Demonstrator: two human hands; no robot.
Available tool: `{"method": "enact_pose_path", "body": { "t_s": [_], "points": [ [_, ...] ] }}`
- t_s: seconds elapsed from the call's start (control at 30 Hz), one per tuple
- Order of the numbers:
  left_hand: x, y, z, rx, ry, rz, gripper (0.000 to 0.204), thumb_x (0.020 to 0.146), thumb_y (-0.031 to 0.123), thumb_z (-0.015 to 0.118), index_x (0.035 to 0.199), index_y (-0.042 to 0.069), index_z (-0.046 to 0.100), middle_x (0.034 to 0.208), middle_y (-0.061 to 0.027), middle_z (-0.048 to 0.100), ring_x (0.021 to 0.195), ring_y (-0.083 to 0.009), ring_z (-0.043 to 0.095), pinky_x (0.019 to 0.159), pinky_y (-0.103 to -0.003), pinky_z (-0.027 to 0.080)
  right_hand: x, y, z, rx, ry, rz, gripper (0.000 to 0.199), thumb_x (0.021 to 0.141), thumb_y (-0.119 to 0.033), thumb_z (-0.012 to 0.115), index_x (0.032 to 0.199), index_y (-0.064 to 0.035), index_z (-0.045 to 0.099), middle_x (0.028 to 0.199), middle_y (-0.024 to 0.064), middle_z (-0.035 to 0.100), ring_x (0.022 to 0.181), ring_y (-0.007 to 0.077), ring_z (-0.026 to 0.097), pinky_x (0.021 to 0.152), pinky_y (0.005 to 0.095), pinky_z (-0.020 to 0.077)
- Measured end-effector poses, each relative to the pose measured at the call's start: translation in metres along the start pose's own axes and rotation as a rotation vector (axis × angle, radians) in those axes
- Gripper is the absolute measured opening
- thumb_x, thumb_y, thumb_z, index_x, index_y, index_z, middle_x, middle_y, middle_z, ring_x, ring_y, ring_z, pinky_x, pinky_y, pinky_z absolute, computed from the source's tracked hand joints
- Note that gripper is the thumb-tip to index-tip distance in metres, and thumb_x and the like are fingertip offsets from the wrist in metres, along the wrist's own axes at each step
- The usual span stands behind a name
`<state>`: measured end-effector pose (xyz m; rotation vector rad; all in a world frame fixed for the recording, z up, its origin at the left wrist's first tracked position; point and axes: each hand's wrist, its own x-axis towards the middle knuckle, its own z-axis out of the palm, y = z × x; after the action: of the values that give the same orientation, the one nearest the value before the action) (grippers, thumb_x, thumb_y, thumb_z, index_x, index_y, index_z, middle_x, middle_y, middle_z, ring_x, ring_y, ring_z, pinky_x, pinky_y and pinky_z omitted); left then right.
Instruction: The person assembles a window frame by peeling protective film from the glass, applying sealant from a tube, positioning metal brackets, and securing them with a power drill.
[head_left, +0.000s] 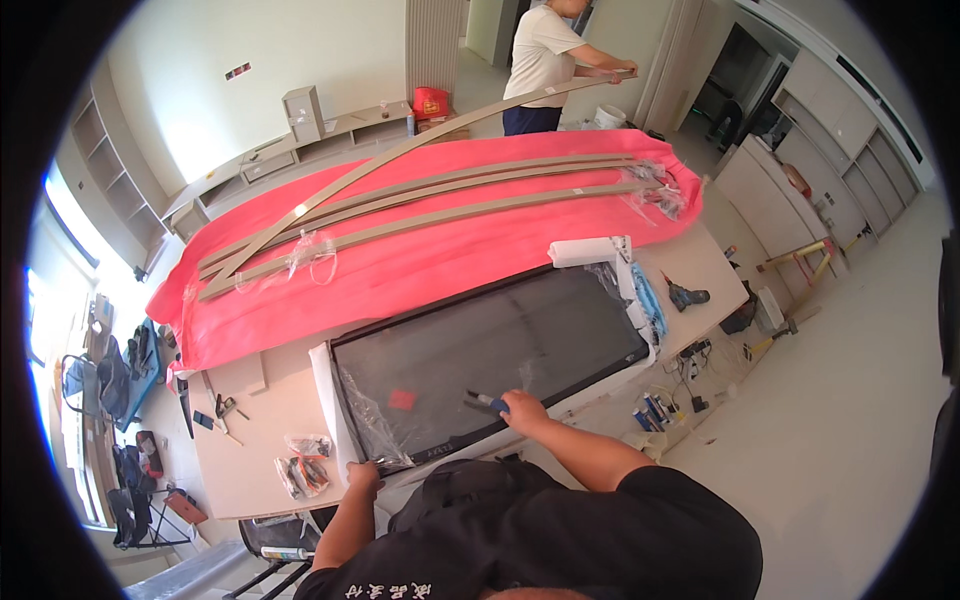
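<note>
A dark, black-framed flat panel (470, 350) lies on the table in front of me, wrapped partly in clear plastic film (372, 425). Over its near edge, my right hand (524, 412) is closed around a blue-handled tool with a forked dark end (476, 401); its exact kind is unclear. A small red square (401, 400) rests on the panel. My left hand (364, 474) is at the panel's near left corner, beside the film, its fingers curled and partly hidden. White foam edging (590, 250) covers the far right corner.
Long beige strips (400, 222) lie on a pink sheet (420, 275) beyond the panel. Another person (540, 60) holds one strip raised. A cordless drill (687, 293) sits at right; bagged tools (303, 468) and loose hand tools (226, 410) at left. Cables (692, 365) lie below the table's right edge.
</note>
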<state>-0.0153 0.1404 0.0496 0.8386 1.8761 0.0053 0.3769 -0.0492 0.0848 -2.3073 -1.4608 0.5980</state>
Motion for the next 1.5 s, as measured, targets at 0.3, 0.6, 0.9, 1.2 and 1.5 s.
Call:
{"method": "enact_pose_path", "body": {
  "t_s": [0.3,0.6,0.9,1.2,1.5],
  "points": [
    [0.043,-0.028,-0.012,-0.121,-0.177,0.168,0.048,0.093,0.013,0.053,0.135,-0.003,0.035,0.128,-0.0256,0.051,0.101,-0.0419,0.064,0.065,-0.049,0.067,-0.019,-0.012,0.002,-0.245,-0.136,-0.203,0.025,0.077,-0.019,0.076,0.099,-0.0108,0.067,0.112,0.0065,0.064,0.115,0.029,0.057,0.096,0.044,0.0486],
    [0.04,-0.042,-0.019,-0.165,-0.253,0.224,0.045,0.094,0.007,0.051,0.137,0.004,0.037,0.125,-0.0211,0.05,0.108,-0.035,0.06,0.076,-0.047,0.067,0.001,-0.004,0.024,-0.36,-0.195,-0.392,0.015,0.089,-0.017,0.056,0.099,-0.0116,0.066,0.108,0.0061,0.062,0.111,0.0274,0.06,0.091,0.0425,0.052],
    [0.037,-0.057,-0.025,-0.314,-0.264,0.24,0.039,0.091,0.01,0.062,0.127,0.006,0.049,0.112,-0.0147,0.059,0.099,-0.0257,0.061,0.071,-0.04,0.062,0.013,0.001,0.014,-0.378,-0.338,-0.485,0.019,0.082,-0.014,0.065,0.1,-0.0109,0.065,0.109,0.0069,0.062,0.111,0.03,0.06,0.088,0.044,0.055],
    [0.019,-0.105,-0.047,-0.417,-0.064,0.327,0.019,0.088,0.006,0.064,0.105,0.007,0.057,0.088,-0.0055,0.06,0.074,-0.0182,0.06,0.057,-0.033,0.053,0.016,-0.007,0.008,-0.382,-0.34,-0.455,0.019,0.081,-0.011,0.066,0.1,-0.0109,0.065,0.108,0.0082,0.063,0.109,0.0312,0.061,0.089,0.0453,0.0542],
    [0.003,-0.243,-0.087,0.134,0.221,0.361,0.043,0.078,0.013,0.078,0.117,0.001,0.062,0.089,-0.0107,0.069,0.074,-0.0245,0.068,0.069,-0.038,0.056,0.009,0.0,0.014,-0.271,-0.244,-0.422,0.021,0.077,-0.011,0.07,0.098,-0.0118,0.067,0.105,0.0081,0.063,0.108,0.032,0.06,0.091,0.0454,0.0521]
  ]
}}
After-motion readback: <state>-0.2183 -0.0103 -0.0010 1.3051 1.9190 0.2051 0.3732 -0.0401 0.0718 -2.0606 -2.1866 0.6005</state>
